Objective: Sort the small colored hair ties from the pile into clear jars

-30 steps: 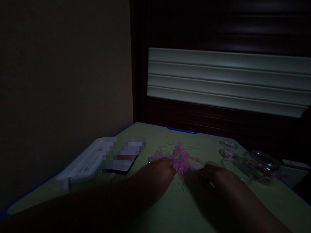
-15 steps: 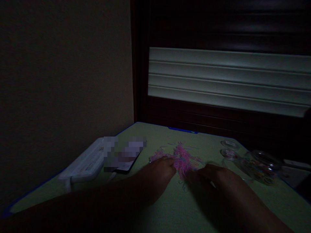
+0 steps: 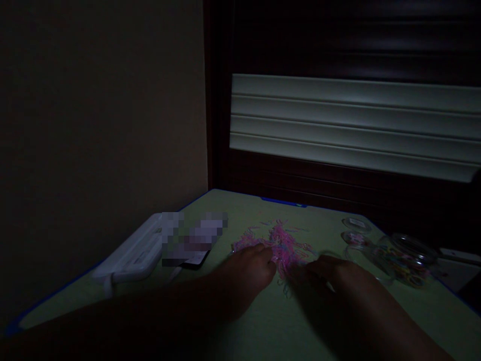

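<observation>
In dim light, a heap of small pink and pastel elastic bands (image 3: 281, 244) lies on a pale green table (image 3: 263, 326). My left hand (image 3: 246, 273) rests at the near left edge of the heap, fingers curled down onto the bands. My right hand (image 3: 330, 278) lies at the heap's near right edge, fingers bent toward the bands. Whether either hand pinches a band is lost in the dark.
A clear jar (image 3: 402, 258) with coloured bands lies on its side at the right, two small lids (image 3: 353, 230) behind it. A white flat device (image 3: 131, 255) and a dark card-like item (image 3: 191, 248) sit at the left. Wall and shutter stand behind.
Both hands stay at the heap; the left hand has shifted slightly forward and right over the bands. Little else differs.
</observation>
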A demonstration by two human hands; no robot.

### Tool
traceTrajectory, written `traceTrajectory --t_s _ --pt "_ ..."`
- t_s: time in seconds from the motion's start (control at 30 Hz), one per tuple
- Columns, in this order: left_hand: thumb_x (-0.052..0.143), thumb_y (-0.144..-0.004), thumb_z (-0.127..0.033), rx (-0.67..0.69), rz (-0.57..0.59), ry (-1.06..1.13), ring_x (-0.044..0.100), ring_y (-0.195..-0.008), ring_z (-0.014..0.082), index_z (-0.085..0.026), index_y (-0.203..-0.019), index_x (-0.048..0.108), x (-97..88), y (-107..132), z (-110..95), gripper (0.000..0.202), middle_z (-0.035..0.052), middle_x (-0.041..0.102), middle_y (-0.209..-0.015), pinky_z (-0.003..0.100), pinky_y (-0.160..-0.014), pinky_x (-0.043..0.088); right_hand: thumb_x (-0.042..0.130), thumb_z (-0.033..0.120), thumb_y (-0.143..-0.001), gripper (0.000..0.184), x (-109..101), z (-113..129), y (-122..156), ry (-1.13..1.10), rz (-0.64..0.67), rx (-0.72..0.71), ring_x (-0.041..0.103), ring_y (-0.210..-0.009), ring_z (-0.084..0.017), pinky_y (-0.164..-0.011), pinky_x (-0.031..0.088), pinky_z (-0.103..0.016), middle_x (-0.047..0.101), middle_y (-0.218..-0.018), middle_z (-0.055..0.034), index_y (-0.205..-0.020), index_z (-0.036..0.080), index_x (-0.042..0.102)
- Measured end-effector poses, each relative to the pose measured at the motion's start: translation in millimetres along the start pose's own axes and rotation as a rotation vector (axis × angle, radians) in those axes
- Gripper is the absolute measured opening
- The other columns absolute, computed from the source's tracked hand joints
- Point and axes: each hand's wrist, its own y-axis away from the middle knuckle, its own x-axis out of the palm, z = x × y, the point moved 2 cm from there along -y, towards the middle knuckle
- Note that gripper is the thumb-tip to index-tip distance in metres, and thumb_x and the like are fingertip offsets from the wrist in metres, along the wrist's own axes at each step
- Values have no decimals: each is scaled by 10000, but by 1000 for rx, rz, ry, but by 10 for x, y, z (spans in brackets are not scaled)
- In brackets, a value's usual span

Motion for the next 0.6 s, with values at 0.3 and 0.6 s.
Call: traceTrajectory --t_s 0.3,0.6 --pt "470 -807 -74 -15 -6 44 517 -833 197 -142 -857 572 -3 -15 27 132 60 579 -899 299 -732 430 442 207 -822 217 33 -40 -31 -9 34 -56 587 -595 -147 -502 396 -215 619 -700 -18 -691 232 613" --pt "414 -841 -57 -90 -31 186 504 -886 193 -157 -972 549 -70 1 25 214 53 567 -955 304 -789 422 412 243 -847 250 96 -80 -11 -32 -2 -73 556 -568 -138 -518 389 -228 605 -677 -7 -662 235 580"
